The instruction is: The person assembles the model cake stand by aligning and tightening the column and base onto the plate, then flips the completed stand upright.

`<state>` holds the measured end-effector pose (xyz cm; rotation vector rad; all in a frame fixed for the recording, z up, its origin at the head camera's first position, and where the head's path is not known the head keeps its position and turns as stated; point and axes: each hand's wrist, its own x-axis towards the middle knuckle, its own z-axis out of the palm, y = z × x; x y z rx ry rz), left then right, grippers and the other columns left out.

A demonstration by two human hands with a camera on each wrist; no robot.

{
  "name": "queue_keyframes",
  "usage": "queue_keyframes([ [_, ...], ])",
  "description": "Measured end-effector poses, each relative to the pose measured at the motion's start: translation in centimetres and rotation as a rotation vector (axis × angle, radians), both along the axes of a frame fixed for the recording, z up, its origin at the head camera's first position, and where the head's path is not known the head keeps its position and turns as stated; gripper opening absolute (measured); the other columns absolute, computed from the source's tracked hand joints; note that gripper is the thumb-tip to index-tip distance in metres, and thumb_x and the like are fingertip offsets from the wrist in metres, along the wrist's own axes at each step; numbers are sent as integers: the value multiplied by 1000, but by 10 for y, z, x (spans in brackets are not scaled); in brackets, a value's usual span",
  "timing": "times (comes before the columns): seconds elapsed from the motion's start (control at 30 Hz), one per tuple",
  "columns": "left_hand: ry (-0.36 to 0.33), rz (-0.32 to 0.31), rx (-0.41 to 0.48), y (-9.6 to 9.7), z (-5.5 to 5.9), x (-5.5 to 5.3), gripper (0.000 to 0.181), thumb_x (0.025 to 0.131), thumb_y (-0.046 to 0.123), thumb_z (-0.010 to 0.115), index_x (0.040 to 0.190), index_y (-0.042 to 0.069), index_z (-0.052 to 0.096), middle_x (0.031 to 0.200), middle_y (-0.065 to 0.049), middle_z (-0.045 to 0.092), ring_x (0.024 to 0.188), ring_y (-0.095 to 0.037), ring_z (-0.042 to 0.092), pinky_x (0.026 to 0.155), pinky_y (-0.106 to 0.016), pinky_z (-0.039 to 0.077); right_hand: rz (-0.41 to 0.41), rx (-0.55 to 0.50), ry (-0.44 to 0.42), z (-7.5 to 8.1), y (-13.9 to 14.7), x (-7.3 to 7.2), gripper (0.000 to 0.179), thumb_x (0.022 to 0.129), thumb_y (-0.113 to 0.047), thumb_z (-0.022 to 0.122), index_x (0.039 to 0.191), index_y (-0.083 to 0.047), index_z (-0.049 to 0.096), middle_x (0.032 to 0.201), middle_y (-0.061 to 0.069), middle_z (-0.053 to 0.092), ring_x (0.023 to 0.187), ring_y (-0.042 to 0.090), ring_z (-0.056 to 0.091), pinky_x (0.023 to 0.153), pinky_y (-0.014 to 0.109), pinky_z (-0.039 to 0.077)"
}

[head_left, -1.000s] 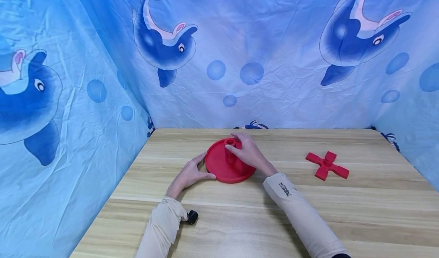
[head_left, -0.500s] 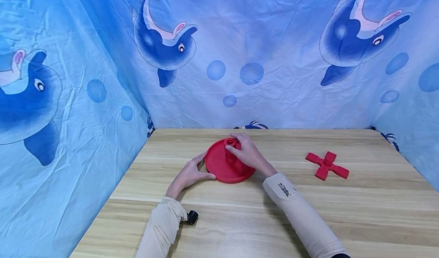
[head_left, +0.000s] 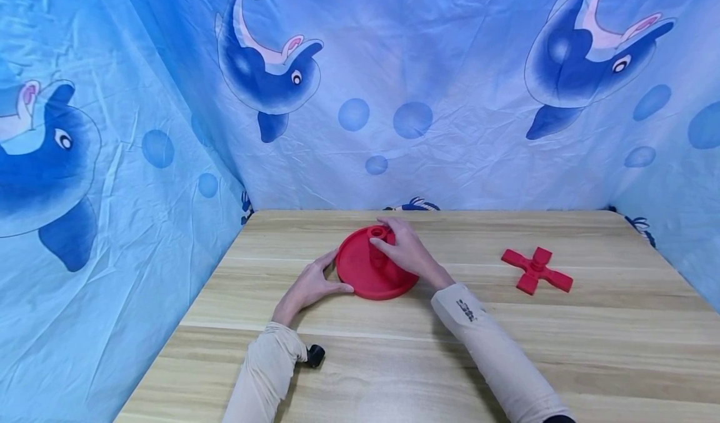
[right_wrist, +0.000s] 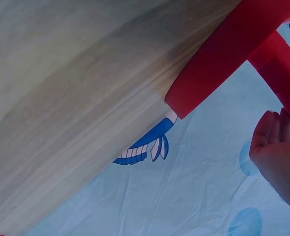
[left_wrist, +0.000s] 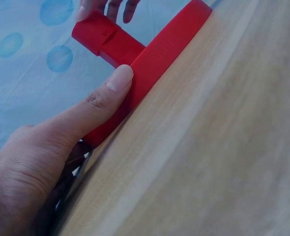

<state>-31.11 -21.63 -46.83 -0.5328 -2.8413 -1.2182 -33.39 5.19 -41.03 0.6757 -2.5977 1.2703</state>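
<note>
A round red base with a raised rim (head_left: 355,278) lies flat on the table, and a hollow red post (head_left: 376,257) stands upright on it. My left hand (head_left: 308,287) grips the near left side of the base, its thumb (left_wrist: 118,81) pressed against the outer rim in the left wrist view. Around the post's upper end, my right hand (head_left: 410,249) holds it between thumb and fingers. The post has a stepped, wider top (left_wrist: 93,33) with small marks. The right hand (right_wrist: 277,157) hides part of the post in the head view.
A red cross-shaped piece (head_left: 529,282) with four-way arms and a raised centre lies to the right on the wooden table (head_left: 394,360). A blue dolphin-print curtain (head_left: 427,167) encloses the table's back and sides. A black wrist camera (head_left: 315,356) sticks out from the left sleeve.
</note>
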Motion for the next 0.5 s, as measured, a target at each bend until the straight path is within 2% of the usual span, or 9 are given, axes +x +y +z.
queue_keyframes([
  [0.3, -7, 7, 0, 1, 1, 0, 108, 74, 56, 90, 162, 18, 39, 160, -4, 43, 148, -28, 37, 117, -53, 36, 17, 6, 31, -1, 2, -2, 57, 98, -18, 73, 150, -5, 53, 149, 16, 52, 137, 34, 45, 97, 51, 56],
  [0.5, -10, 8, -4, 1, 1, 1, 108, 74, 56, 90, 162, 19, 38, 160, -4, 43, 148, -28, 37, 117, -53, 36, 11, -9, 46, -2, 1, -3, 55, 96, -18, 76, 147, -5, 57, 142, 15, 55, 132, 32, 49, 94, 49, 58],
])
